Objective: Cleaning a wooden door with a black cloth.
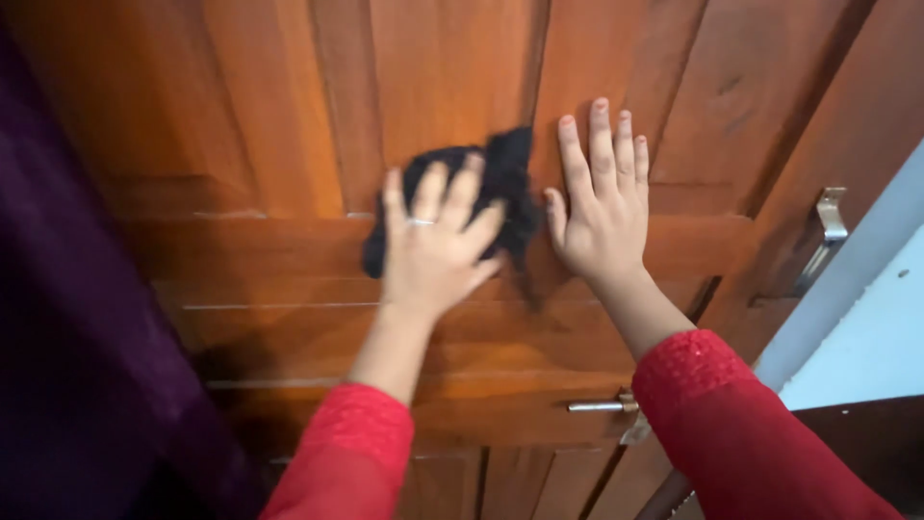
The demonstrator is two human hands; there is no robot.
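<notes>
Your left hand [433,252] lies spread near the middle of the frame, pressing a black cloth [500,183] flat against the wooden door [250,125]. Its fingers [460,197] are stretched out over the cloth, not curled round it, and one of them wears a ring [420,222]. The hand is blurred. The cloth shows above and to the right of the hand, bunched and dark against the brown panel.

Your right hand [602,217] is just beside the cloth, to its right, palm flat on the door with fingers straight and released, holding nothing. Both wrists come out of red sleeves [356,448] at the bottom of the frame.

A metal handle [599,405] sits low between your forearms. Another handle [826,231] shows at the right edge. A dark purple curtain [67,337] fills the left side.
</notes>
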